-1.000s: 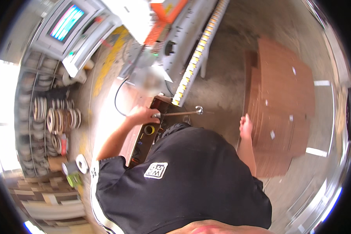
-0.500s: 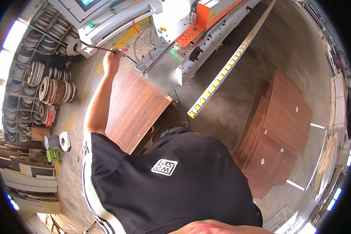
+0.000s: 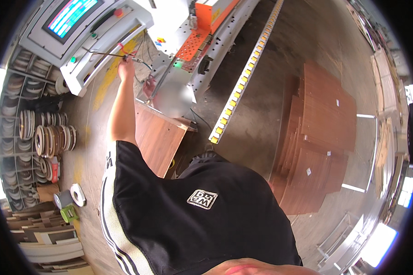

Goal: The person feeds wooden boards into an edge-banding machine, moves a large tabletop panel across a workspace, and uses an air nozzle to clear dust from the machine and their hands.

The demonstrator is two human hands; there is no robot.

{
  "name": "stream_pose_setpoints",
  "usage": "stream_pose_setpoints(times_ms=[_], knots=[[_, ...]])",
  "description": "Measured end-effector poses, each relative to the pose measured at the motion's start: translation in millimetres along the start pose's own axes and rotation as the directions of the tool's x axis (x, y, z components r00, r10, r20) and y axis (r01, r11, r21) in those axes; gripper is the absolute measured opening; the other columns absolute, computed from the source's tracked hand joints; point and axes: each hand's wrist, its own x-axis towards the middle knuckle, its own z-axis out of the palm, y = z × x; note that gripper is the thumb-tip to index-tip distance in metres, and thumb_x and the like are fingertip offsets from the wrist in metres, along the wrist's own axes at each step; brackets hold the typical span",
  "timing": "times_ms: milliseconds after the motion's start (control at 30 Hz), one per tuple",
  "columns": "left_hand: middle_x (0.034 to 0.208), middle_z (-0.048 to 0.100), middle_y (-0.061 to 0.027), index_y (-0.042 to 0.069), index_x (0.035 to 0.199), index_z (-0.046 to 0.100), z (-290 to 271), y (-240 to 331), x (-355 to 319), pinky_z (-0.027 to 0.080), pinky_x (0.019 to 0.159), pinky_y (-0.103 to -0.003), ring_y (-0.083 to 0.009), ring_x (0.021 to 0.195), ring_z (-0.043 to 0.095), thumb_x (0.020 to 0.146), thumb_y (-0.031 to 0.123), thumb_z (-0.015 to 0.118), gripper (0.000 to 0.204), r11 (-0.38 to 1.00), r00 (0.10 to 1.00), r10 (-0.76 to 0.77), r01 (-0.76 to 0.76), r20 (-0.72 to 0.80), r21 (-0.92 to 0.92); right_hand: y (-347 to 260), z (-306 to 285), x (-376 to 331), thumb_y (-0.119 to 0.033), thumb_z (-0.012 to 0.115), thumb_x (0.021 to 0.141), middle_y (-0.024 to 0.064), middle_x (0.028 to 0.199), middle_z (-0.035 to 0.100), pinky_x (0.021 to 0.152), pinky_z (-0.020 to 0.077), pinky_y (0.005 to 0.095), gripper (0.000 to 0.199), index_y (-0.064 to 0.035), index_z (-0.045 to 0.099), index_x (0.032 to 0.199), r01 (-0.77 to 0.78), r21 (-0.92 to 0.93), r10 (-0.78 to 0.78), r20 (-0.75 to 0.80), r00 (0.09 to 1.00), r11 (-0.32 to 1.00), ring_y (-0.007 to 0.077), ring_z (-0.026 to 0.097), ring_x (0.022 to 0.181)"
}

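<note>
My left hand point(image 3: 125, 68) is closed round an air blow gun point(image 3: 127, 56) with a red lever, at the end of my outstretched left arm. The gun's long thin nozzle points left, across the front of the machine's grey control panel point(image 3: 55, 46). A hose fitting leads off its right side toward the machine. Below and right of the hand stands a wood-grain cabinet or table top point(image 3: 158, 135), beside the machine's end. A reddish item point(image 3: 149, 86) on that end is too unclear to name. My right hand is out of view.
An orange and white machine point(image 3: 197, 43) runs away ahead. A rail with yellow rollers point(image 3: 236, 94) reaches toward me. Brown boards point(image 3: 323, 114) are stacked at right. Edging rolls point(image 3: 46, 140) fill a rack at left, with a green box point(image 3: 69, 213) on the floor.
The view has shifted, bringing more of the control panel and its screen in. My left hand still grips the blow gun, whose nozzle now lies in front of the panel.
</note>
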Motion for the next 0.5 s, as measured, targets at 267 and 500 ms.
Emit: stream_pose_setpoints(times_ms=[267, 500], knots=[[0.126, 0.058, -0.0233, -0.006, 0.128, 0.053, 66.1, 53.4, -187.1, 0.044, 0.104, -0.045, -0.0383, 0.117, 0.057, 0.096, 0.023, 0.063, 0.045, 0.949, 0.993, 0.114, -0.115, -0.022, -0.293, 87.3, 11.2, -5.7, -0.031, 0.064, 0.096, 0.0054, 0.077, 0.069, 0.061, 0.0515, 0.0298, 0.030, -0.0026, 0.072, 0.092, 0.134, -0.038, -0.134, 0.008, 0.991, 0.990, 0.0146, 0.065, 0.066], [0.131, 0.059, -0.0201, 0.004, 0.127, 0.056, 93.7, 121.6, -413.1, 0.046, 0.103, -0.048, -0.0410, 0.120, 0.057, 0.084, 0.011, 0.073, 0.046, 0.759, 0.668, 0.644, -0.619, 0.372, -0.202, 136.7, 7.8, 55.3, -0.029, 0.065, 0.095, 0.0061, 0.078, 0.070, 0.060, 0.0524, 0.0297, 0.027, -0.0029, 0.072, 0.093, 0.398, -0.009, -0.398, -0.007, 0.917, 0.917, 0.0152, 0.066, 0.067]])
